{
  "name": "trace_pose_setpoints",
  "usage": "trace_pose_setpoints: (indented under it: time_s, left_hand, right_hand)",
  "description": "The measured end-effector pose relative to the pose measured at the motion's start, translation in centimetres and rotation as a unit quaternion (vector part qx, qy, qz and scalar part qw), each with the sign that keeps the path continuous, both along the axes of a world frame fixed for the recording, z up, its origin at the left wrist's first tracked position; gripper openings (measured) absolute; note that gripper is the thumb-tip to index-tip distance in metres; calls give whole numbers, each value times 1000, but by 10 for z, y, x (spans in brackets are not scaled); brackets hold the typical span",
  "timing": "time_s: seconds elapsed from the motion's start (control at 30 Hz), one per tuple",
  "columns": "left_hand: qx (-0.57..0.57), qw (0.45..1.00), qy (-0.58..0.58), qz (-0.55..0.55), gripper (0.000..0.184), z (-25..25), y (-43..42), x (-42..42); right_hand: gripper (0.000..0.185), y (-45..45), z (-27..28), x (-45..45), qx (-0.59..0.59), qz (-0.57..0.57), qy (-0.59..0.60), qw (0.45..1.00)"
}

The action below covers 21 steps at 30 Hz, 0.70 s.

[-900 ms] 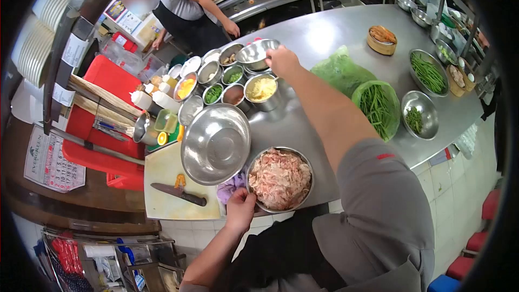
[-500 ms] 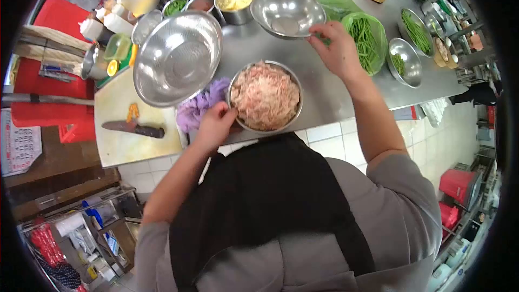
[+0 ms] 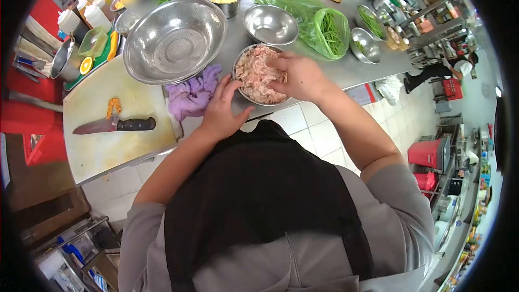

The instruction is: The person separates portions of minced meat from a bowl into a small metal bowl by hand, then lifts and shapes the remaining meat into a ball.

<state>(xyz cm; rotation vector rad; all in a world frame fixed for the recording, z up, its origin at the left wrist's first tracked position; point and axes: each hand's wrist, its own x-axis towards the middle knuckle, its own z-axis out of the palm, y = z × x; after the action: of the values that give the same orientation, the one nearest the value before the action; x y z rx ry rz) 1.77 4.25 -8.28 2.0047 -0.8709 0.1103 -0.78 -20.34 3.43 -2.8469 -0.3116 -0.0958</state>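
A metal bowl heaped with pale pink raw sliced meat stands near the table's front edge. My right hand is over the right side of the meat, with its curled fingers dug into it and the fingertips partly hidden. My left hand is at the bowl's lower left side, fingers stretched and thumb apart, the fingertips against the rim. Just behind the meat sits a bare steel bowl. A crumpled purple cloth lies left of my left hand.
A large perforated colander stands at the left behind the cloth. On the cutting board lie a black-handled knife and orange scraps. A green plastic bag of green beans is at back right, near a smaller bowl.
My right hand has left the steel bowl's rim and come down into the meat. The steel bowl now sits nearer the meat bowl. My left fingers have spread. The camera view has shifted.
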Motion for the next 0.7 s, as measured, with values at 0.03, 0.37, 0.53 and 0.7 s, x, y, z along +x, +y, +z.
trace_pose_setpoints:
  time_s: [0.03,0.37,0.53,0.7]
  left_hand:
    - [-20,1000,-12,-1,60,-6,-1,1]
    - [-55,997,-47,-3,48,-25,-6,6]
    - [-31,998,-54,25,50,-27,-10,3]
    - [-22,997,-69,28,51,-30,-10,3]
  right_hand:
    - [43,3,-1,2,-7,-13,12,1000]
    - [31,12,4,9,-45,-45,38,997]
    - [23,19,-15,2,-21,22,-80,996]
    - [20,-14,-14,15,52,9,8,999]
